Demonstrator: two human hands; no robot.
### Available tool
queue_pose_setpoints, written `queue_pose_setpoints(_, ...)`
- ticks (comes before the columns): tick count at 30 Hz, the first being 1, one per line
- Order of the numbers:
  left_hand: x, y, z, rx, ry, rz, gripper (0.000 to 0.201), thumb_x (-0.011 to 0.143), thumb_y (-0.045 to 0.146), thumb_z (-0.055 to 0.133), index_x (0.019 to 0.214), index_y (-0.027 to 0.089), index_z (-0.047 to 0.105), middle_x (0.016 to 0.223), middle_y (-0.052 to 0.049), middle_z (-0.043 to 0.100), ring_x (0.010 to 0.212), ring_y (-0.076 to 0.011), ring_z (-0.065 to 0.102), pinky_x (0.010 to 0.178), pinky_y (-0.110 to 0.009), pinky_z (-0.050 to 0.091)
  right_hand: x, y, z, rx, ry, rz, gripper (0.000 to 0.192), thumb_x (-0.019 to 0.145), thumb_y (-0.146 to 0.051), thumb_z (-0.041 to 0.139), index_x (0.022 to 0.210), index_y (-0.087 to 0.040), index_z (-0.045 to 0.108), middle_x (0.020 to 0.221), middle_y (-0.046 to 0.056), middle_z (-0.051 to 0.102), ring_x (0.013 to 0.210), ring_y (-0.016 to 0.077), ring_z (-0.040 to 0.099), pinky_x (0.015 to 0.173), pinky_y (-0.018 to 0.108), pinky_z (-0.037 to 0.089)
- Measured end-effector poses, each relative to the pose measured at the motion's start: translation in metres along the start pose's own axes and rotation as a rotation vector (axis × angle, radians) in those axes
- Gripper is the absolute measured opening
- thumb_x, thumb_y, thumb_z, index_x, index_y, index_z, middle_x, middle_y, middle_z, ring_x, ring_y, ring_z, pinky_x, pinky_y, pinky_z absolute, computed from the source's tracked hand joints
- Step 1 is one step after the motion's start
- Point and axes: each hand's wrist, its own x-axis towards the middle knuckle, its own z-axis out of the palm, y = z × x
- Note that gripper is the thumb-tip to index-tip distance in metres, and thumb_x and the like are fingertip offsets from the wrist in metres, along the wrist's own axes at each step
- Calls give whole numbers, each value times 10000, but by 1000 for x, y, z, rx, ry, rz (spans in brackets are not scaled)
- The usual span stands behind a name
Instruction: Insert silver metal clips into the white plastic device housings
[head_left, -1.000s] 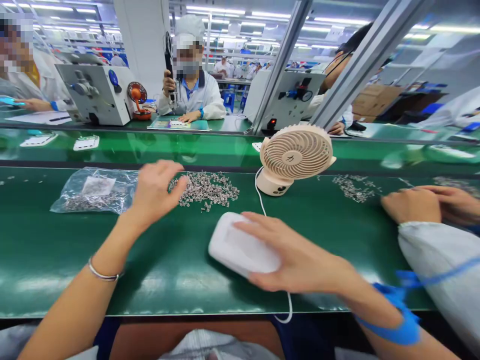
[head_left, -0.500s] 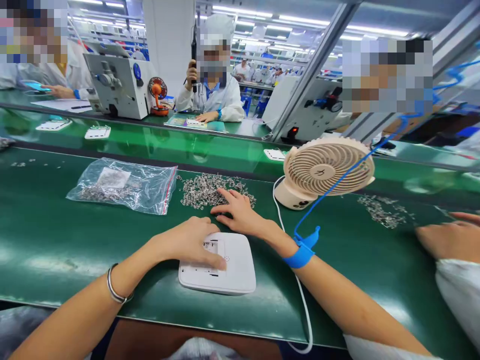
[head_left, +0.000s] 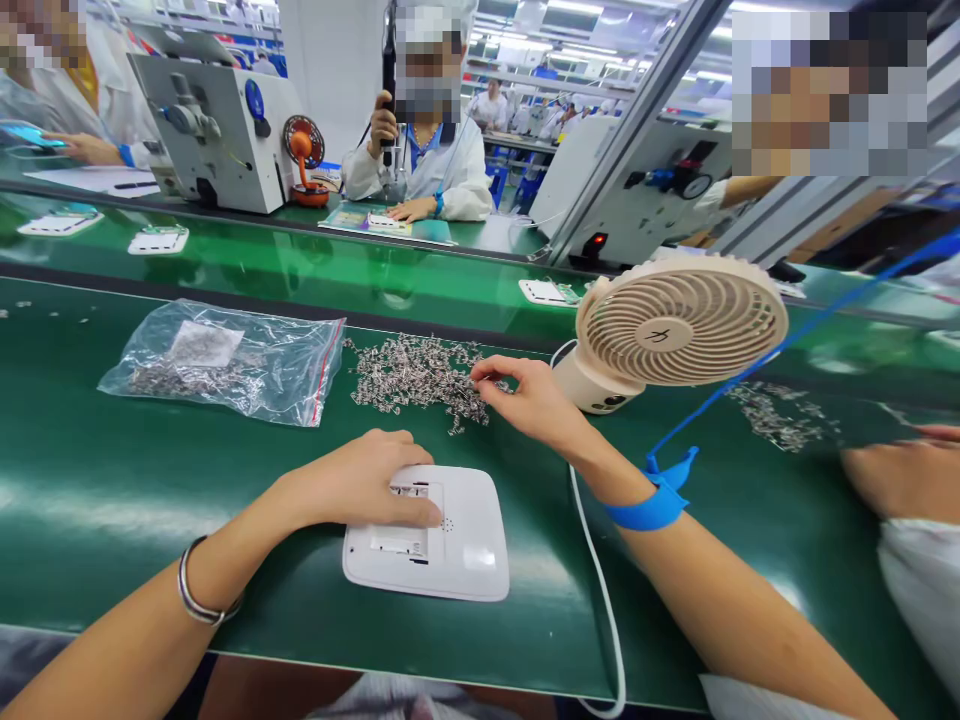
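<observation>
My left hand [head_left: 367, 480] lies across a white plastic housing [head_left: 472, 540]. Its thumb presses on the face near a speaker-hole pattern, and the other fingers curl over the far left edge. An open battery compartment shows partly beneath that hand. My right hand [head_left: 529, 400], with a blue wrist strap [head_left: 651, 505], is at the right edge of a pile of small shiny metal parts [head_left: 412, 375]. Thumb and index finger are pinched together; whatever lies between the tips is too small to make out.
Left of the pile lies a clear zip bag [head_left: 281, 385] with more metal parts. A beige fan [head_left: 675, 330] with a white cable [head_left: 596, 560] stands right of it. Another person's hand [head_left: 900, 475] is far right, near a second metal pile [head_left: 784, 415]. White housings [head_left: 157, 240] sit on the green belt beyond.
My right hand has drawn right across the pile, its spread fingers closing into a pinch; several parts have shifted toward me. My left hand stays on the housing. The view has tilted slightly down.
</observation>
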Motion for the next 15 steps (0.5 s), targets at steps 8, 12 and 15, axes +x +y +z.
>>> queue_pose_setpoints(8, 7, -4, 7, -116, 263, -17, 421, 774, 477, 528, 1080, 195, 590, 931, -41, 619, 829, -173, 539, 739, -299, 405, -5, -15, 3, 60, 21, -14, 213, 794, -227, 484, 936, -157, 627, 697, 16, 621, 621, 131, 536, 629, 286, 443)
queue_pose_setpoints(12, 14, -4, 11, -352, 481, -100, 320, 753, 429, 547, 927, 169, 618, 788, -14, 618, 632, -113, 496, 598, -256, 401, -17, -39, 12, -118, 53, -361, 290, 804, -129, 447, 1075, -154, 546, 808, 44, 635, 703, 147, 558, 684, 307, 450)
queue_pose_setpoints(15, 15, -1, 12, -468, 544, -100, 285, 710, 440, 597, 775, 163, 597, 664, 18, 559, 548, -85, 422, 522, -234, 355, -25, -55, 17, -212, 14, -517, 312, 818, -82, 374, 1098, -137, 499, 815, 67, 615, 720, 159, 551, 637, 298, 452)
